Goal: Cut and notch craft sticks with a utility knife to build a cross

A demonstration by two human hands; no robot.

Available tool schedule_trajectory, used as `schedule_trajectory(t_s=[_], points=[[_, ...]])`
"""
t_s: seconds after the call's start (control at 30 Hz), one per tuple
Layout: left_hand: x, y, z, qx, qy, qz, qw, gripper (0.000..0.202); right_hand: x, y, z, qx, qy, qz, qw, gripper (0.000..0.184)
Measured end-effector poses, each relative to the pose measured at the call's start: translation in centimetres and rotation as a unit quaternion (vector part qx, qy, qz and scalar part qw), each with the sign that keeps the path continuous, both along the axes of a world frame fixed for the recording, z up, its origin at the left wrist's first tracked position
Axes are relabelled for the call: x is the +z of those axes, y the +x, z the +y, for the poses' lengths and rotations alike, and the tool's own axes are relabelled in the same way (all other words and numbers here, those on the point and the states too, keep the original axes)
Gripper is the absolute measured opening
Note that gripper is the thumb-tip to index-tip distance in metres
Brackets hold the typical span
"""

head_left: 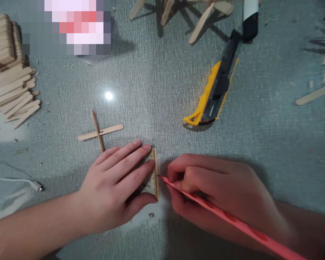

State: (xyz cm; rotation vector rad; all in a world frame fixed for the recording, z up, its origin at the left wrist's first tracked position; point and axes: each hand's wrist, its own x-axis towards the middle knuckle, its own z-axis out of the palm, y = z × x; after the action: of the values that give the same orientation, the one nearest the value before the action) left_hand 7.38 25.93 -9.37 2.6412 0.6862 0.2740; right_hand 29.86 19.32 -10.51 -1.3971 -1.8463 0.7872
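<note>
My left hand (111, 184) lies with fingers stretched and spread, pressing down a clear ruler (153, 186) that is mostly hidden under it. Along the ruler's marked edge runs a wooden craft stick (157, 180), its lower end touched by my left thumb. My right hand (206, 184) is closed around a pink-red pencil (222, 215). The pencil's dark point is right beside the craft stick; whether it touches I cannot tell. Just beyond my left hand, two craft sticks form a cross (108, 131), one flat and one on edge, partly covered by my fingers.
A yellow and black utility knife (213, 90) lies beyond my right hand, near a white marker (250, 21) with a black cap. Craft sticks are piled (14, 90) at the left. A white cable (29, 183) is at the left; more sticks (202, 23) stand at the back.
</note>
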Motion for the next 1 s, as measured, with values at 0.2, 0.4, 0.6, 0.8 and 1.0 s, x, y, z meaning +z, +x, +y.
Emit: schedule_trajectory(t_s=[0.2,0.4,0.6,0.8,1.0], points=[[-0.17,-0.05,0.0,0.001,0.0,0.003,1.0,0.054,-0.05,-0.24,0.19,0.0,0.004,0.001,1.0,0.028],[-0.07,0.0,-0.1,0.004,0.002,0.002,1.0,0.053,0.22,-0.15,0.29,0.002,0.001,0.0,1.0,0.028],[0.08,-0.08,-0.1,0.002,0.003,0.006,1.0,0.053,0.41,-0.13,0.27,0.0,-0.003,-0.001,1.0,0.028],[0.07,-0.04,-0.11,0.005,0.006,0.007,1.0,0.051,0.06,-0.3,0.21,-0.001,0.003,0.006,1.0,0.029],[-0.01,0.15,0.05,0.004,0.008,0.006,1.0,0.053,0.32,-0.05,0.21,0.009,-0.01,0.0,1.0,0.028]])
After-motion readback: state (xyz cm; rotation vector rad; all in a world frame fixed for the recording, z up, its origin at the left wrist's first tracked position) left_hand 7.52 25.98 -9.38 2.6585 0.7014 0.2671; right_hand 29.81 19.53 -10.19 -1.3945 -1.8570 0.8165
